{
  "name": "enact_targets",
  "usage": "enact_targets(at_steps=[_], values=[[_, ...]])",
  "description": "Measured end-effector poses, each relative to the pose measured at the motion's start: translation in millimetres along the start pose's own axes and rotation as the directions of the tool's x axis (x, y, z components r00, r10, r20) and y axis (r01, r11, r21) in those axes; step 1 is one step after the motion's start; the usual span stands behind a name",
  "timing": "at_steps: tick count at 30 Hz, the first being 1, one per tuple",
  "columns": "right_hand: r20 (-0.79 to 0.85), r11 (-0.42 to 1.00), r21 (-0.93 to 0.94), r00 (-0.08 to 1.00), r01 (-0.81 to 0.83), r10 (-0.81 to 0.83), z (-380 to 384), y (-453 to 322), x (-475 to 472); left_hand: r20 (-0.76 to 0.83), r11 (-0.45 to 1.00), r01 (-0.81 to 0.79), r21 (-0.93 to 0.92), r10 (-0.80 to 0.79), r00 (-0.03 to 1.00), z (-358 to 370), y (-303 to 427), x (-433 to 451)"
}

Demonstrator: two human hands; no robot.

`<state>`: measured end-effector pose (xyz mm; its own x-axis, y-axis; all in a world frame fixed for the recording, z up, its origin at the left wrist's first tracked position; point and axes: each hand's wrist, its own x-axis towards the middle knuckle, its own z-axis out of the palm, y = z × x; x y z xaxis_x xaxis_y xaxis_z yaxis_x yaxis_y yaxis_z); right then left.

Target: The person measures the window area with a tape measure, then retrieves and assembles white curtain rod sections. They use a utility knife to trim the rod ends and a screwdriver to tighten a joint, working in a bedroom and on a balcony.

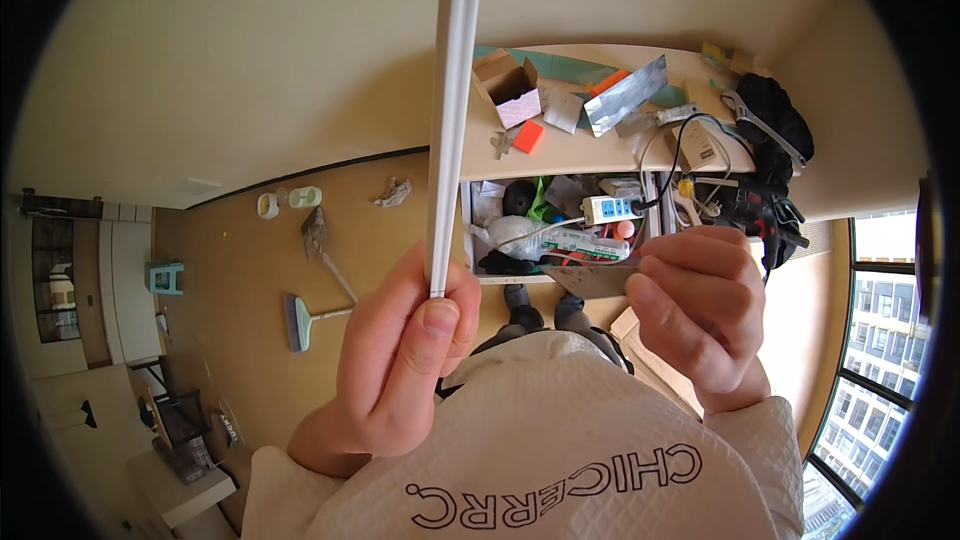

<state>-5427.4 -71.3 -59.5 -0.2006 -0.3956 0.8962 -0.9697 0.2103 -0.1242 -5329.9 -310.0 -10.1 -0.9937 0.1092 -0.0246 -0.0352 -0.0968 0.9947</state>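
In my left hand (401, 345) is the lower end of a long, narrow white plastic strip (452, 120), pinched between thumb and fingers. The strip is grooved along its length and rises past the top of the view. My right hand (701, 315) grips a thin, flat grey-brown plate (589, 280) by its right edge; it looks like a scraper blade, with dark specks on its face. The plate is apart from the strip. Behind it, an open drawer (487, 280) holds a power strip (611, 210), a clear plastic bag (514, 236) and several loose items.
On the desktop (600, 154) above the drawer lie an open cardboard box (517, 101), a metal sheet (626, 96), an orange block (529, 136) and an adjustable wrench (765, 127). A power drill (757, 210) is at right. A broom (300, 322) lies on the floor, left.
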Motion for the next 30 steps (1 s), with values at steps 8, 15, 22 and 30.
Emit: enact_targets(at_steps=[8,15,22,30], values=[[-0.001,0.998,0.034,0.999,-0.054,0.054,5.1,-6.1,-9.3,0.010,1.000,0.012,-0.016,-0.012,1.000,3.1,1.4,3.4],[-0.067,0.999,0.048,0.997,-0.021,0.024,10.8,-11.6,-0.1,0.067,0.989,0.050,-0.139,-0.041,0.997,4.8,7.8,7.5],[-0.080,0.998,0.060,0.997,0.014,-0.009,12.4,-22.4,12.0,0.095,0.979,0.118,-0.166,-0.103,0.990,-0.3,14.9,1.1],[-0.058,0.996,0.029,0.995,0.079,-0.077,15.0,-49.3,34.7,0.154,0.904,0.073,-0.421,-0.008,0.988,-26.4,7.3,-30.2]])
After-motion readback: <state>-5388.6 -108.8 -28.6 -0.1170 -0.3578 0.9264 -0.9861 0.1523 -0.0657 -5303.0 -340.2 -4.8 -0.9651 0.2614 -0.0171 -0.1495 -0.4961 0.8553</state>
